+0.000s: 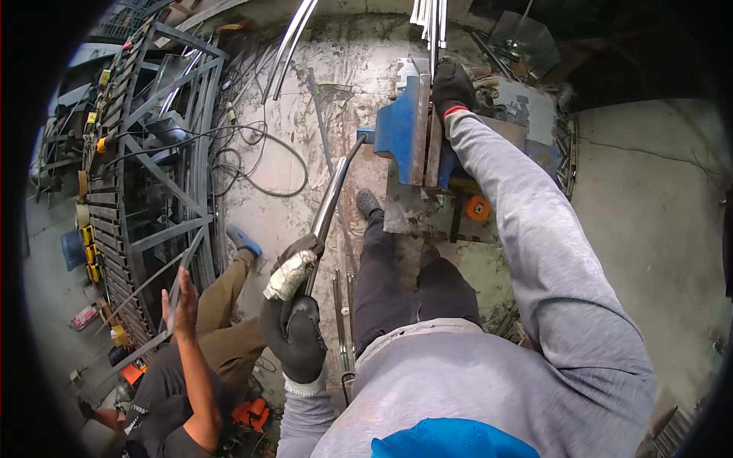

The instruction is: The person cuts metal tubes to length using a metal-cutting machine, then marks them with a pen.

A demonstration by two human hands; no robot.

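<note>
My left hand (296, 336), in a dark glove with a white cuff, is closed near the lower end of a shiny metal pipe (327, 200). A pale, worn patch of cloth or glove (290, 276) lies against the pipe there, partly hiding my fingers. The pipe's upper end meets the dark handle (353, 149) of a blue bench vise (398, 126). My right hand (452, 84), in a black glove with a red-edged cuff, is at the far end of the vise jaws. It is closed against a thin metal bar (434, 46) standing at the jaws; its fingertips are hidden.
A co-worker sits at the lower left, one bare hand (183, 305) raised. Behind are a grey metal frame (172, 183) and a looped black cable (294, 187). An orange tape measure (477, 208) sits below the vise. More metal strips (292, 38) lie at the top.
</note>
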